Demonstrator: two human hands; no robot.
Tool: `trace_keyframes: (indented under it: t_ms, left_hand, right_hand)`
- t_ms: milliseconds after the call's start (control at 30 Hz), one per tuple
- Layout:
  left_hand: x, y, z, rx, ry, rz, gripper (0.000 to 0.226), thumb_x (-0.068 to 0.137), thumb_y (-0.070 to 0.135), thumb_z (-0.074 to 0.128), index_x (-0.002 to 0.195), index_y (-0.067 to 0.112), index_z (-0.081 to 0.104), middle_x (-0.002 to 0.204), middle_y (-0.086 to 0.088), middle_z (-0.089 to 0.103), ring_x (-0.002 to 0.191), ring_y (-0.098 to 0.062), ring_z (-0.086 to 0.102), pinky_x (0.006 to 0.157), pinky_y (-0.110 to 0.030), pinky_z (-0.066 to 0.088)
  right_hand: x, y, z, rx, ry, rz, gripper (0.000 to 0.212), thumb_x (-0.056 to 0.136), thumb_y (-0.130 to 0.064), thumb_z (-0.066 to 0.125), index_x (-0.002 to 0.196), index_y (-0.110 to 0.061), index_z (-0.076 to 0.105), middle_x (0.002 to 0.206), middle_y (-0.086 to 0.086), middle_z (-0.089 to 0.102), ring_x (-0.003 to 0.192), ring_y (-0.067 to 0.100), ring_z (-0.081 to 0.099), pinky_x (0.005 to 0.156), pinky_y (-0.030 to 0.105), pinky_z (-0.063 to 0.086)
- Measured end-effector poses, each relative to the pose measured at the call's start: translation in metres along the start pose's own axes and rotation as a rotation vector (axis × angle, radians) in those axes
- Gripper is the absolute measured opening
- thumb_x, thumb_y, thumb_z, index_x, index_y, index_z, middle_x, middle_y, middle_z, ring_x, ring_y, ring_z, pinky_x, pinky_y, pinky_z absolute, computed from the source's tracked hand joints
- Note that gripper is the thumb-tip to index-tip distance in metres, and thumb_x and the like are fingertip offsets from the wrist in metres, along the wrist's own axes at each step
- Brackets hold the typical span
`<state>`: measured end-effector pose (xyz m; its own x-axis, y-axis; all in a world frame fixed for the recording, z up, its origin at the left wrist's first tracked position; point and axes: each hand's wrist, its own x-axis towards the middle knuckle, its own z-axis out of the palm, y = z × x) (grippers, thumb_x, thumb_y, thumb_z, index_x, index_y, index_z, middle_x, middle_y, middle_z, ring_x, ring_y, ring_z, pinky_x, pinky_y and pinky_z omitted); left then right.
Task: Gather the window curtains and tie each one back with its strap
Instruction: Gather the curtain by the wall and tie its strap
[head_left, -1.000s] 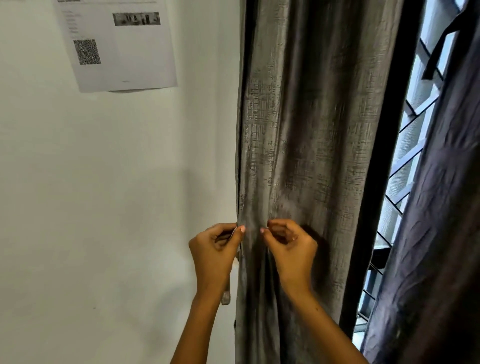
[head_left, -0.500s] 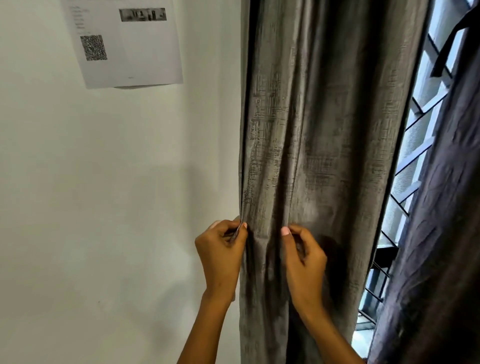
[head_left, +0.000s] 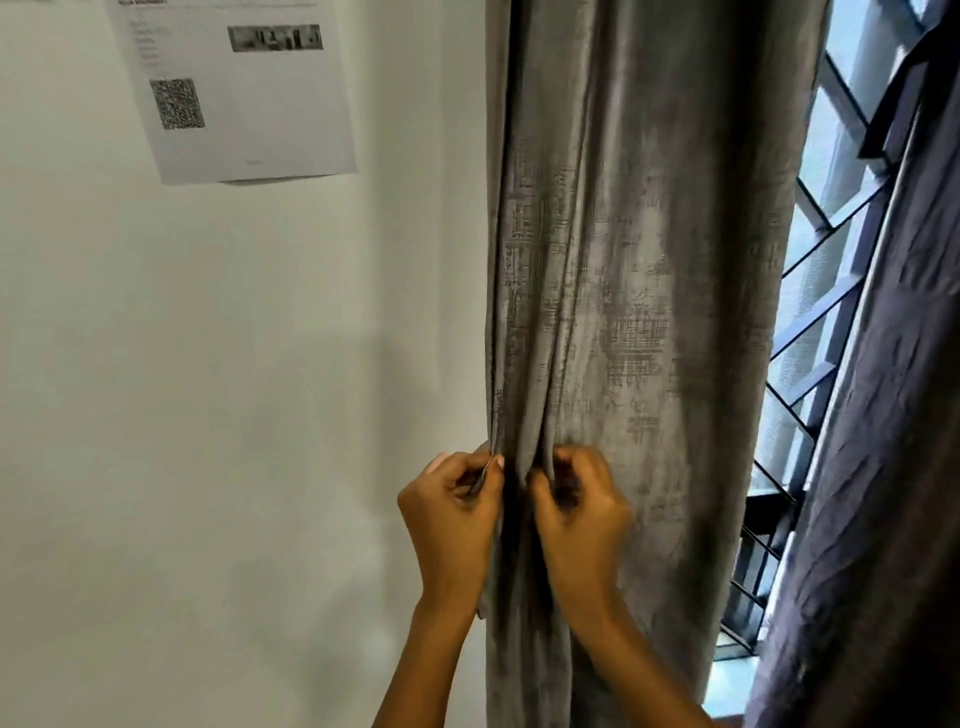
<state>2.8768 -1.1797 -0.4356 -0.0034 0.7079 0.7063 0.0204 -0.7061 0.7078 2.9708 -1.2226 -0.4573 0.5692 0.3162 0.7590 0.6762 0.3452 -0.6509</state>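
Note:
A grey textured curtain (head_left: 639, 291) hangs in loose folds beside the white wall. My left hand (head_left: 452, 519) pinches the curtain's left edge between thumb and fingers. My right hand (head_left: 576, 509) pinches a fold just to the right, so the two hands sit almost touching. A narrow grey strip, possibly the strap, hangs under my left hand along the curtain edge (head_left: 483, 603); I cannot tell for sure. A second, darker curtain (head_left: 883, 467) hangs at the far right.
A printed sheet with a QR code (head_left: 234, 88) is stuck on the white wall (head_left: 208, 415) at upper left. Between the two curtains the window shows a dark metal grille (head_left: 810, 332) with daylight behind it.
My right hand has moved left, bringing a fold of the curtain up against my left hand. The left hand has kept its pinch on the edge. The view has shifted slightly.

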Motion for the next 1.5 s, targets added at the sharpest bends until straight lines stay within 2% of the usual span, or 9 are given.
trace_keyframes:
  t_ms: [167, 333, 500, 833, 1067, 1200, 1267, 1400, 1500]
  left_hand:
    - [-0.002, -0.001, 0.004, 0.025, 0.006, 0.014, 0.007, 0.079, 0.007, 0.074, 0.075, 0.013, 0.072, 0.067, 0.004, 0.065, 0.064, -0.010, 0.063, 0.058, -0.014, 0.052]
    - [-0.004, -0.002, 0.001, -0.016, -0.034, 0.024, 0.004, 0.080, 0.010, 0.073, 0.082, 0.014, 0.073, 0.073, 0.005, 0.067, 0.068, -0.006, 0.066, 0.062, -0.016, 0.054]
    - [-0.009, -0.003, 0.000, -0.118, -0.071, -0.031, 0.012, 0.079, 0.023, 0.072, 0.087, 0.015, 0.075, 0.075, 0.006, 0.070, 0.071, -0.015, 0.068, 0.063, -0.030, 0.058]
    - [-0.005, -0.006, -0.002, -0.155, -0.118, -0.068, 0.021, 0.080, 0.028, 0.068, 0.093, 0.013, 0.076, 0.082, 0.004, 0.072, 0.079, -0.017, 0.070, 0.071, -0.041, 0.059]
    - [0.007, -0.003, 0.003, -0.117, -0.069, -0.118, 0.006, 0.077, 0.017, 0.075, 0.083, 0.017, 0.073, 0.076, 0.005, 0.072, 0.070, -0.006, 0.069, 0.067, -0.020, 0.056]
    - [0.013, -0.008, 0.004, -0.120, -0.117, -0.173, 0.008, 0.078, 0.018, 0.075, 0.085, 0.013, 0.073, 0.077, 0.001, 0.073, 0.070, -0.009, 0.070, 0.068, -0.030, 0.060]
    - [0.015, -0.011, 0.004, -0.120, -0.146, -0.185, 0.006, 0.078, 0.018, 0.075, 0.084, 0.017, 0.073, 0.076, 0.001, 0.073, 0.069, -0.010, 0.070, 0.067, -0.036, 0.060]
    - [0.015, -0.009, 0.005, -0.110, -0.146, -0.167, 0.009, 0.077, 0.021, 0.075, 0.084, 0.017, 0.072, 0.076, 0.004, 0.073, 0.069, -0.008, 0.070, 0.067, -0.033, 0.060]
    - [0.015, -0.011, 0.004, -0.091, -0.141, -0.156, 0.010, 0.077, 0.019, 0.075, 0.087, 0.017, 0.072, 0.077, 0.005, 0.073, 0.070, -0.006, 0.070, 0.068, -0.031, 0.060]
  right_hand:
    - [-0.023, -0.013, 0.000, 0.085, -0.051, -0.044, 0.030, 0.093, -0.033, 0.053, 0.105, -0.008, 0.065, 0.098, -0.005, 0.061, 0.088, 0.004, 0.062, 0.075, 0.015, 0.051]
    - [-0.008, -0.010, -0.004, 0.151, 0.004, 0.054, 0.008, 0.081, -0.016, 0.073, 0.087, -0.017, 0.067, 0.079, -0.010, 0.065, 0.074, 0.006, 0.064, 0.064, 0.014, 0.050]
    - [0.006, -0.002, -0.004, 0.002, 0.059, -0.043, 0.028, 0.074, 0.006, 0.074, 0.073, -0.015, 0.056, 0.075, -0.007, 0.054, 0.070, -0.003, 0.054, 0.063, 0.004, 0.040]
    - [-0.011, 0.005, 0.001, 0.071, -0.211, -0.110, 0.036, 0.084, 0.003, 0.055, 0.117, -0.007, 0.065, 0.111, 0.000, 0.058, 0.105, 0.004, 0.058, 0.093, 0.023, 0.050]
    - [0.002, 0.009, -0.004, 0.017, -0.262, -0.074, 0.030, 0.087, -0.015, 0.058, 0.115, -0.021, 0.067, 0.140, 0.001, 0.041, 0.133, 0.011, 0.038, 0.111, 0.033, 0.036]
    - [0.028, 0.013, -0.010, -0.168, 0.000, 0.093, 0.086, 0.083, -0.037, 0.068, 0.151, -0.024, 0.018, 0.160, 0.001, -0.004, 0.148, 0.019, 0.002, 0.119, 0.039, 0.015]
    - [0.039, 0.012, -0.010, 0.028, -0.071, 0.252, 0.106, 0.077, -0.033, 0.074, 0.152, -0.023, -0.001, 0.158, -0.001, 0.010, 0.145, 0.014, 0.012, 0.115, 0.027, 0.022]
    - [0.041, 0.008, -0.004, 0.446, -0.208, 0.415, 0.078, 0.077, -0.003, 0.074, 0.144, -0.016, 0.035, 0.121, -0.003, 0.062, 0.115, 0.011, 0.059, 0.095, 0.028, 0.051]
    - [0.038, 0.014, 0.000, 0.096, -0.008, 0.299, 0.085, 0.067, -0.034, 0.080, 0.142, -0.023, 0.041, 0.150, 0.001, 0.034, 0.138, 0.015, 0.034, 0.113, 0.038, 0.033]
